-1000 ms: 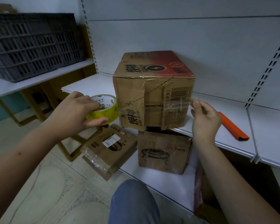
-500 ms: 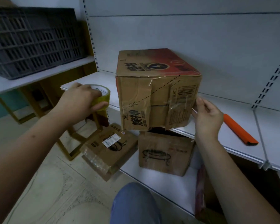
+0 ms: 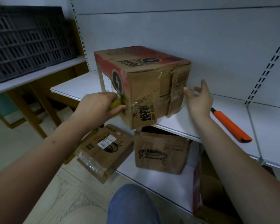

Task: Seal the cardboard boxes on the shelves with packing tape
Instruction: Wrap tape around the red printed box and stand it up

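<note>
So my left hand (image 3: 97, 107) is wrapped around the yellow-green roll of packing tape (image 3: 116, 105), fingers and thumb curled over it, and the roll is pushed right up against the near left corner of the big brown cardboard box with the red top and lightning-bolt logo (image 3: 142, 84). You can barely see the roll, my hand covers most of it.

That box sits on the white upper metal shelf (image 3: 184, 125), turned at an angle so one corner pokes out past the shelf's front edge. There's clear tape shining across its front face, kind of wrinkly over the flaps.

My right hand (image 3: 199, 99) is open, fingers spread loosely, holding nothing. It's at the box's right side, with the thumb at the edge there; can't really tell if it's touching.

Other stuff: an orange utility knife with a black tip (image 3: 229, 125) lies on the same shelf to the right, well apart from the box. On the lower white shelf (image 3: 160, 180) there's a smaller brown cardboard box with a black line drawing (image 3: 160, 152) standing up, and just left of it a flat brown cardboard box with a white label (image 3: 103, 147) hanging off the shelf's edge, tilted. A dark plastic crate (image 3: 27, 41) sits on a white-topped wooden bench (image 3: 32, 75) off to the left. My knee in blue jeans (image 3: 131, 206) is at the bottom.
</note>
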